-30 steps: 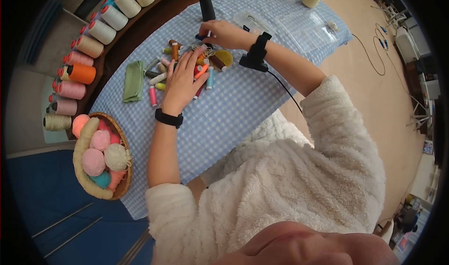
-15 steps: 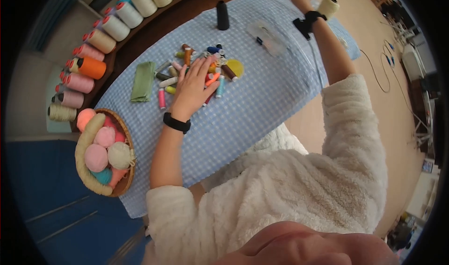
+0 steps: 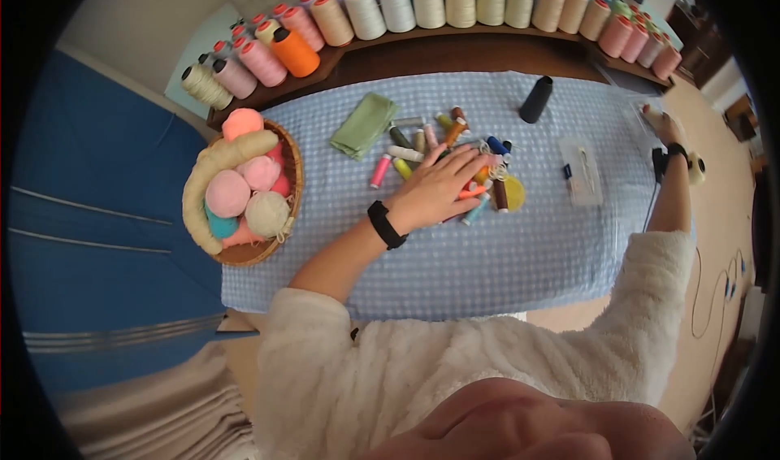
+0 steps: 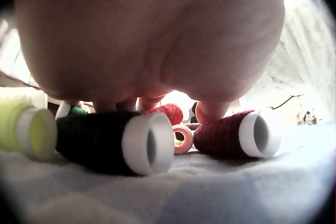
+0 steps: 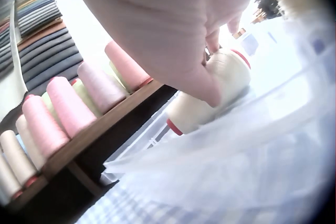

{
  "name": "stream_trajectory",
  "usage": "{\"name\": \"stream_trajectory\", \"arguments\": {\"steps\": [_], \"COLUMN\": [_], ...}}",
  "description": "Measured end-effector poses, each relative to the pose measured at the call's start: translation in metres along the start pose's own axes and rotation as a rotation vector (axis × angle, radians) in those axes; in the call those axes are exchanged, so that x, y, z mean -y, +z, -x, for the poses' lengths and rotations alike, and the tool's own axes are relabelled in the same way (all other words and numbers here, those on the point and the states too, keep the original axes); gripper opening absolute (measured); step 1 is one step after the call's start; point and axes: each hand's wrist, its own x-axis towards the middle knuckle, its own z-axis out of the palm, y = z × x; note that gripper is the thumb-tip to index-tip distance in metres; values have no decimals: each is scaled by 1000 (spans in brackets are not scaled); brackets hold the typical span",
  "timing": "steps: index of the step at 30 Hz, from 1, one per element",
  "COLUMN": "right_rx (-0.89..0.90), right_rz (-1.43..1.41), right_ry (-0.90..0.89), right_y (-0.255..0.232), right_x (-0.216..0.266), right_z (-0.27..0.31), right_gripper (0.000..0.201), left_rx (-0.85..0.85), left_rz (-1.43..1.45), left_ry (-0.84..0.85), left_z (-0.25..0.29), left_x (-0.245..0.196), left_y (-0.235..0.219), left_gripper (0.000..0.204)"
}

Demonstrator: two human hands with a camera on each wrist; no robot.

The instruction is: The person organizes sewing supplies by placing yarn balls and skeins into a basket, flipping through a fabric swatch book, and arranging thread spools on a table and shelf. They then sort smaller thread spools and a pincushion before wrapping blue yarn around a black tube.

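Observation:
My left hand (image 3: 439, 190) lies spread, palm down, over a heap of small thread spools in the head view. Below its palm, the left wrist view shows a black spool (image 4: 94, 142), a dark red spool (image 4: 220, 137) and a yellow spool (image 4: 16, 129) on the cloth. At the table's far right corner, my right hand (image 3: 668, 128) grips a cream thread spool (image 5: 186, 111) with red ends. Its thumb crosses the spool's side. A clear plastic box (image 5: 136, 150) surrounds the spool's lower part in the right wrist view.
A basket (image 3: 294, 167) of yarn balls stands left, beside a folded green cloth (image 3: 364, 124). Thread cones line a shelf (image 3: 455, 41) behind the table. A black cone (image 3: 536, 100) and a small clear case (image 3: 581, 171) stand right of the heap. Another cream cone (image 3: 696, 167) shows beyond my right wrist.
My right hand has left the spool heap and moved to the far right, where it now grips the cream spool. The head view has turned. My left hand stays on the heap.

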Motion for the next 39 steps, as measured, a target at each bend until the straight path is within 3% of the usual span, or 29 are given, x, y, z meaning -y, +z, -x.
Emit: {"name": "stream_trajectory", "arguments": {"steps": [3, 7, 9, 11, 13, 15, 17, 20, 26, 29, 32, 33, 37, 38, 39], "right_rx": [-162, -195, -156, -122, -166, -57, -131, -145, -559, -540, -410, -312, -250, -129, -158], "right_rz": [6, 128, 61, 108, 198, 234, 199, 175, -197, -728, -1099, -1177, -1197, -1252, -1251], "right_ry": [219, 98, 32, 61, 38, 75, 63, 21, -82, -268, -524, -498, -855, -900, -1036], "right_y": [5, 16, 1, -19, -1, -47, -42, -84, -121, -114, -126, -142, -170, -170, -173], "right_x": [-2, -13, -5, 17, 8, 59, 63, 93, 116, 121, 176, 209, 333, 366, 400], "right_z": [7, 0, 10, 34, 26, 81, 85, 126, 145, 122, 122, 142, 184, 196, 210], "right_gripper": [40, 34, 32, 31, 30, 29, 31, 37, 46, 53, 55, 48, 39, 39, 41], "left_rx": [5, 21, 32, 34, 34, 60, 71, 68, 17, 28, 22, 27, 10, 9, 7], "left_rz": [10, 4, 7, 22, 24, 21, 11, 5, -37, -9, 6, -2, -13, -17, -18], "left_ry": [-13, -24, -39, -55, -39, -28, -35, -19, 19, 18, 17, -3, -9, -6, 1], "left_z": [-1, -1, -1, -1, 0, -1, -1, 0, 0, -1, 1, 2, 4, 4, 4], "left_x": [0, 1, 0, -1, 0, 0, 0, 1, 4, 3, 2, 3, 5, 4, 4], "left_y": [-2, 2, 0, -1, 2, 2, 2, 2, 8, 6, 5, 6, 7, 6, 7], "left_gripper": [71, 72, 72, 72, 72, 72, 72, 71, 69, 67, 67, 69, 70, 70, 70]}}
